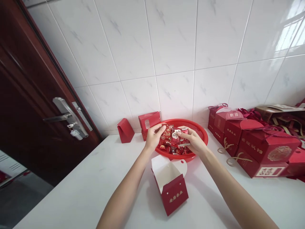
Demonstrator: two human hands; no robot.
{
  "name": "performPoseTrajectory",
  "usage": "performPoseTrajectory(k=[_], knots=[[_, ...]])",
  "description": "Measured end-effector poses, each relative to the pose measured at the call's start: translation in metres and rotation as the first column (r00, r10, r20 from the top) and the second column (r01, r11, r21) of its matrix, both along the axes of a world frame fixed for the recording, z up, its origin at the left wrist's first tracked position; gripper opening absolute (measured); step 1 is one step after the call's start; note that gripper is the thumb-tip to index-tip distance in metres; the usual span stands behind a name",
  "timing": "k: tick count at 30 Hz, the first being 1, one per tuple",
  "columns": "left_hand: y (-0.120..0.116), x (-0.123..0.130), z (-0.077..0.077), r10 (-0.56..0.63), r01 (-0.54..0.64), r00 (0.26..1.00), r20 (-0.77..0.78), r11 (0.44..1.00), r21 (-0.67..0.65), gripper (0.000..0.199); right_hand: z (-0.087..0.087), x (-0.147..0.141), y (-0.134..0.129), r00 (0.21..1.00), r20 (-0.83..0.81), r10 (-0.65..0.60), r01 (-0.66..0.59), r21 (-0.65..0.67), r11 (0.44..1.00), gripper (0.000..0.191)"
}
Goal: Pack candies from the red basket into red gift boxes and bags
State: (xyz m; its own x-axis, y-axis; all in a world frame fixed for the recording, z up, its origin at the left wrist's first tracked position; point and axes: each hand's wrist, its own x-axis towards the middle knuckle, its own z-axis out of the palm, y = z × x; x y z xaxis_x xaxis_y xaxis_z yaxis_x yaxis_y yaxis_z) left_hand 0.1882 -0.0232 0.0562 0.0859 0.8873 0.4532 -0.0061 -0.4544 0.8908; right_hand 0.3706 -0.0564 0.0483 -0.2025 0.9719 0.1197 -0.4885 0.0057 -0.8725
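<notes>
Above a round red plastic basket (203, 133), my left hand (153, 136) pinches a red snack packet (168, 131) with gold lettering. My right hand (194, 140), fingers closed, grips a small red packet (175, 135) with a white round label; a few more wrapped pieces are at its fingertips, partly hidden. Wrapped sweets (172, 149) fill the basket under both hands. Between my forearms stands a red gift box (175, 197), its lid flaps open and its white inside showing.
Two smaller red boxes (125, 130) (149, 122) stand by the tiled wall. On the right, several closed red gift boxes (267, 149) with ribbons and cord are stacked beside a carton (278, 109) of ribbon. A dark red door (35, 95) is at the left.
</notes>
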Motion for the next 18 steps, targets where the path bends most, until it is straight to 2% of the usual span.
performPoseTrajectory(k=[5,10,14,18], knots=[[-0.029,-0.002,0.002,0.189,-0.194,0.981,0.051,0.974,0.114,0.031,0.005,-0.014,-0.019,1.000,-0.005,0.016,-0.016,0.018,1.000,0.040],[-0.036,-0.008,-0.006,0.361,-0.367,0.930,0.067,0.909,0.197,0.029,0.000,-0.020,-0.029,0.994,0.085,0.068,-0.070,0.021,0.997,0.043],[-0.038,-0.010,-0.009,0.359,-0.356,0.933,0.025,0.910,0.214,0.028,-0.001,-0.027,-0.034,0.985,0.173,0.008,-0.023,0.086,0.996,0.041],[-0.044,-0.013,-0.003,0.240,-0.234,0.971,-0.008,0.951,0.201,0.030,0.006,-0.029,-0.042,0.975,0.194,-0.106,0.080,0.135,0.988,0.042]])
